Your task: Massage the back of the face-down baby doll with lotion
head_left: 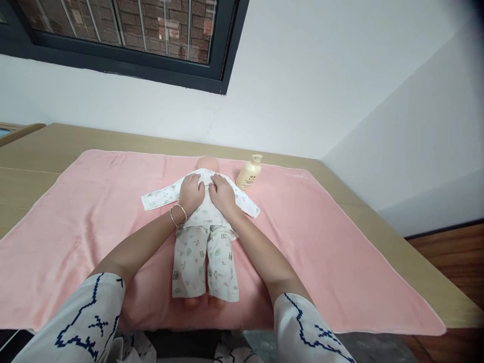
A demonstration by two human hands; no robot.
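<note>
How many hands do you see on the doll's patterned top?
2: the left hand and the right hand, side by side on the upper part of the top.

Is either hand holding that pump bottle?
No; the pump bottle stands on the pink cloth, while the left hand and right hand both rest on the printed white top.

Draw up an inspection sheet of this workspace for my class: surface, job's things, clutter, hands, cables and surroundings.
Surface: pink cloth spread over a wood-coloured tabletop.
Job's things: doll in printed white clothes, lying with its head toward the white wall; face not visible.
Clutter: pump bottle standing on the cloth beside the doll.
Hands: left hand and right hand rest on the doll's upper torso.
Cables: nothing seen.
Surroundings: dark-framed window in the wall.
</note>
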